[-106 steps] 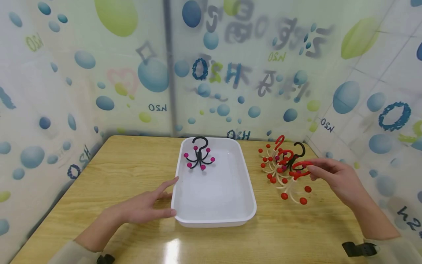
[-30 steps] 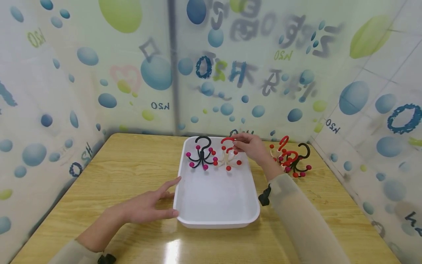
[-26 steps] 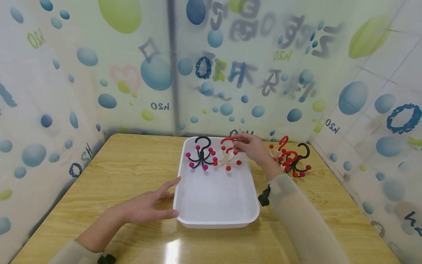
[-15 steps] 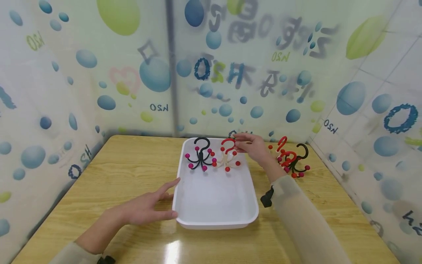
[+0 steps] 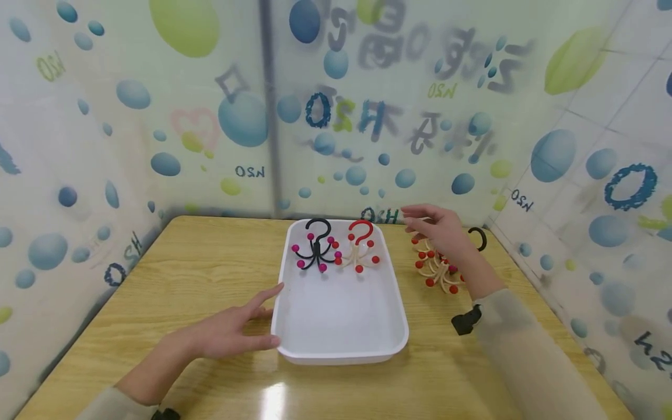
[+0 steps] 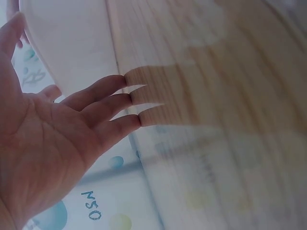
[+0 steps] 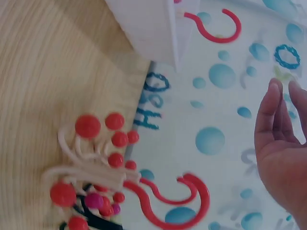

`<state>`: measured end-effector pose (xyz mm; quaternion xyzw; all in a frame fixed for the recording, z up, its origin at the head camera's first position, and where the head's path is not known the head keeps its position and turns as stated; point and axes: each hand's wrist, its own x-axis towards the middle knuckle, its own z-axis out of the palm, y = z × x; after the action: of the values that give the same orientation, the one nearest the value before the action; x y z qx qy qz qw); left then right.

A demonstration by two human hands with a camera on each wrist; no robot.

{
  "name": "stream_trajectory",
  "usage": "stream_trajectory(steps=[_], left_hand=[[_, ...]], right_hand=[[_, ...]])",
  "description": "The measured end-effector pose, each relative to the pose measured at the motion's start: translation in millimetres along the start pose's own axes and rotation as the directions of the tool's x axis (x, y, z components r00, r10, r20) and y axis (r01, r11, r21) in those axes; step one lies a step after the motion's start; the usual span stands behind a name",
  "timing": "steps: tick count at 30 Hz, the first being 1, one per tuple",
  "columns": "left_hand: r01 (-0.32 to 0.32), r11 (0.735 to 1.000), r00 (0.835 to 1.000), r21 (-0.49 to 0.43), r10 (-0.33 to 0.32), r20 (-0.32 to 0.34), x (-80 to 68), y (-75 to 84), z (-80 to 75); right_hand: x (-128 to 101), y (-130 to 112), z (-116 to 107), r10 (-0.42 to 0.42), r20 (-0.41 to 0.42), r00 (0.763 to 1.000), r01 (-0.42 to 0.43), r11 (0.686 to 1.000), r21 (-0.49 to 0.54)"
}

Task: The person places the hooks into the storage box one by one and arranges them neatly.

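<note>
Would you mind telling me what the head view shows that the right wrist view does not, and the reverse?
Only the head view shows the left hand resting open against the white tray, the black hook with pink balls standing inside it, and the whole wooden table. Only the right wrist view shows, close up, two red hook loops in the pile beside the tray. Both show the open right hand above the pile of hooks, and the red-topped hook in the tray.
</note>
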<state>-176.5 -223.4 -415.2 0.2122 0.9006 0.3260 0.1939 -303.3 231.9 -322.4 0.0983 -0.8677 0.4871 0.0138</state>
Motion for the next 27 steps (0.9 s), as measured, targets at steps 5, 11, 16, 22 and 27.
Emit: stream_trajectory(steps=[5, 11, 16, 22, 27], left_hand=[[0.001, 1.0, 1.0, -0.002, -0.001, -0.002, -1.0, 0.6, -1.4], [-0.014, 1.0, 1.0, -0.002, 0.014, -0.006, -1.2, 0.3, -1.0], [-0.006, 1.0, 1.0, -0.002, 0.006, -0.002, -1.1, 0.3, -0.7], [0.017, 1.0, 1.0, -0.003, -0.017, 0.002, -0.3, 0.5, -0.2], [0.019, 1.0, 1.0, -0.006, -0.019, 0.004, -0.3, 0.9, 0.1]], right_hand=[[-15, 4, -31, -0.007, -0.04, 0.999, 0.003, 0.993, -0.116], [-28, 24, -63, 0.032, -0.05, 0.998, -0.041, 0.982, -0.183], [-36, 46, -82, 0.054, -0.054, 0.997, -0.063, 0.983, -0.173], [-43, 63, -93, 0.074, -0.048, 0.996, -0.081, 0.981, -0.174], [-48, 73, -94, 0.125, -0.021, 0.992, -0.127, 0.981, -0.146]])
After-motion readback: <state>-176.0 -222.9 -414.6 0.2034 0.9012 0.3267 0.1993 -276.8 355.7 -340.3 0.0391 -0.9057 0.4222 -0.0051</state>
